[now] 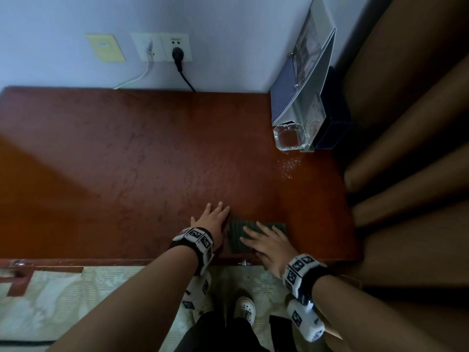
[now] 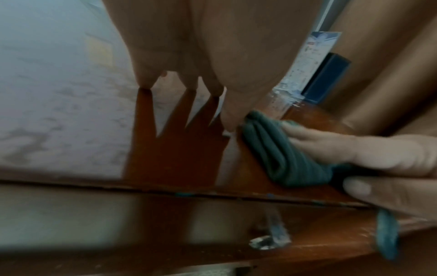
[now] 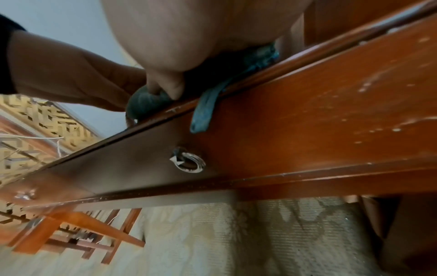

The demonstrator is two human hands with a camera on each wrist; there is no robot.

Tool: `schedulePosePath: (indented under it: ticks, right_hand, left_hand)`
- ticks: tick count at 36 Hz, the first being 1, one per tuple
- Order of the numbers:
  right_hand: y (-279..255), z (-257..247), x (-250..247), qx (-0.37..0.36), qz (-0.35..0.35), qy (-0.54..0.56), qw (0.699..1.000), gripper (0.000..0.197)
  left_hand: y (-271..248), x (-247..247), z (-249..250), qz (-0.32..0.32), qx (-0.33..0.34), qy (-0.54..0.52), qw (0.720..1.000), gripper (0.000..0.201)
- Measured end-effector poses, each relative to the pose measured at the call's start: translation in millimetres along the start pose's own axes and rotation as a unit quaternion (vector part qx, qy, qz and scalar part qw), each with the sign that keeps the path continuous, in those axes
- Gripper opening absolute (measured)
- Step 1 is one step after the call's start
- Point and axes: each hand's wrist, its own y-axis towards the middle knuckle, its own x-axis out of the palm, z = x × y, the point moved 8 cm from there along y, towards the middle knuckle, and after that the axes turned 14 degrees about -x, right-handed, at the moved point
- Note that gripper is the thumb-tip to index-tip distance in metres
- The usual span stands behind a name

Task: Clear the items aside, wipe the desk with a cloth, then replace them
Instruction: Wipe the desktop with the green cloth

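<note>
Wiping stage, judged under way: items already cleared to the far right corner of the tabletop (image 1: 142,153), where a glass ashtray (image 1: 288,137), a ring binder (image 1: 302,80) and a dark blue box (image 1: 335,128) stand together against the curtain (image 1: 411,123). Pale crumbs (image 1: 289,167) just in front of the ashtray, not yet wiped; replacing of items judged still to come. Green cloth (image 1: 238,237) folded, flat at the near edge, long axis running left to right along that edge, one strip hanging over the front. Right hand (image 1: 269,243) pressing on the cloth, fingers straight and spread. Left hand (image 1: 212,218) flat on bare wood just beside the cloth, fingers extended, holding nothing.
</note>
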Motion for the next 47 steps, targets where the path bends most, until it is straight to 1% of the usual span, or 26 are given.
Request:
schedulePosePath:
  ticks: [4, 6, 8, 10, 11, 12, 13, 14, 15, 17, 19, 20, 22, 23, 24, 25, 27, 28, 29, 31, 33, 36, 39, 42, 44, 47]
  right_hand:
    - [-14.5, -7.7, -6.8, -0.012, -0.018, 0.041, 0.999, 0.060]
    - [-18.1, -6.4, -12.2, -0.015, -0.011, 0.077, 0.997, 0.061]
    - [-19.3, -3.6, -13.5, -0.028, 0.005, 0.112, 0.993, 0.056]
    - [-19.4, 3.6, -15.2, -0.010, 0.031, 0.137, 0.990, 0.047]
    - [-20.4, 8.8, -19.6, 0.019, 0.055, 0.181, 0.982, 0.042]
    - [-22.3, 12.8, -24.4, 0.039, 0.073, 0.192, 0.978, 0.038]
    - [-24.5, 17.7, -35.3, 0.055, 0.110, 0.201, 0.972, 0.035]
    - [-25.5, 22.6, -45.3, 0.067, 0.143, 0.213, 0.964, 0.037]
    - [-29.3, 31.2, -55.2, 0.094, 0.172, 0.227, 0.954, 0.041]
    - [-39.1, 54.0, -77.2, 0.144, 0.251, 0.241, 0.926, 0.045]
    - [-47.3, 84.4, -91.0, 0.184, 0.332, 0.236, 0.894, 0.048]
    - [-51.2, 98.4, -94.9, 0.197, 0.360, 0.215, 0.886, 0.050]
    - [-60.3, 118.9, -102.0, 0.238, 0.392, 0.155, 0.875, 0.051]
    - [-64.5, 128.8, -104.2, 0.270, 0.391, 0.122, 0.871, 0.051]
    - [-67.5, 136.7, -104.7, 0.306, 0.373, 0.096, 0.871, 0.049]
    - [-68.3, 142.8, -102.7, 0.341, 0.333, 0.071, 0.876, 0.047]
    - [-63.9, 150.7, -92.7, 0.395, 0.216, 0.029, 0.892, 0.049]
    - [-60.0, 152.3, -87.6, 0.403, 0.170, 0.012, 0.899, 0.053]
    - [-54.8, 153.6, -82.5, 0.399, 0.140, 0.000, 0.906, 0.059]
    - [-45.5, 153.1, -73.7, 0.378, 0.113, -0.006, 0.919, 0.070]
    - [-43.4, 155.6, -67.7, 0.375, 0.112, -0.003, 0.920, 0.072]
    - [-45.7, 164.1, -70.4, 0.403, 0.132, 0.012, 0.906, 0.069]
    - [-46.1, 178.3, -80.0, 0.453, 0.157, 0.039, 0.877, 0.069]
    - [-45.9, 193.4, -89.6, 0.495, 0.184, 0.070, 0.846, 0.071]
    - [-43.9, 204.6, -95.3, 0.507, 0.194, 0.087, 0.835, 0.073]
    - [-40.3, 221.2, -104.7, 0.512, 0.193, 0.097, 0.831, 0.073]
  left_hand:
    - [-7.0, 1.7, 20.1, 0.005, 0.037, -0.003, 0.999, 0.082]
    - [-8.2, -1.2, 31.6, 0.014, 0.052, 0.003, 0.999, 0.081]
    - [-9.5, -4.8, 41.6, 0.016, 0.062, 0.006, 0.998, 0.082]
    - [-9.3, -8.6, 48.9, 0.018, 0.068, 0.006, 0.997, 0.082]
    - [-8.7, -10.6, 51.4, 0.020, 0.070, 0.007, 0.997, 0.082]
    - [-7.3, -12.2, 53.2, 0.022, 0.070, 0.009, 0.997, 0.082]
    - [-5.4, -13.9, 54.7, 0.024, 0.069, 0.011, 0.997, 0.082]
    - [-2.6, -15.7, 56.2, 0.027, 0.068, 0.012, 0.997, 0.081]
    - [0.3, -18.0, 57.9, 0.029, 0.067, 0.014, 0.997, 0.081]
    - [6.2, -21.8, 61.1, 0.025, 0.065, 0.022, 0.997, 0.081]
    - [13.1, -24.5, 64.8, 0.019, 0.060, 0.029, 0.998, 0.083]
    - [16.2, -25.9, 66.4, 0.019, 0.057, 0.032, 0.998, 0.084]
    - [21.7, -29.9, 71.2, 0.025, 0.054, 0.035, 0.998, 0.085]
    - [24.1, -32.6, 74.5, 0.029, 0.055, 0.035, 0.997, 0.084]
    - [26.2, -35.3, 78.1, 0.034, 0.057, 0.035, 0.997, 0.084]
    - [27.7, -38.4, 81.9, 0.037, 0.059, 0.035, 0.997, 0.084]
    - [31.1, -44.1, 89.2, 0.039, 0.062, 0.040, 0.997, 0.084]
    - [33.2, -46.2, 92.6, 0.037, 0.062, 0.044, 0.996, 0.084]
    - [35.5, -48.0, 95.8, 0.035, 0.062, 0.051, 0.996, 0.084]
    - [40.7, -50.8, 100.2, 0.031, 0.059, 0.063, 0.996, 0.085]
    - [46.3, -53.4, 102.5, 0.031, 0.048, 0.070, 0.996, 0.085]
    - [55.8, -61.1, 101.3, 0.036, 0.021, 0.074, 0.996, 0.087]
    - [65.7, -69.1, 97.0, 0.030, 0.004, 0.058, 0.998, 0.100]
    - [72.1, -70.4, 93.6, 0.002, 0.005, 0.049, 0.999, 0.117]
    - [74.3, -72.8, 93.7, -0.012, 0.009, 0.055, 0.998, 0.122]
    - [74.9, -76.5, 93.9, -0.032, 0.008, 0.064, 0.997, 0.124]
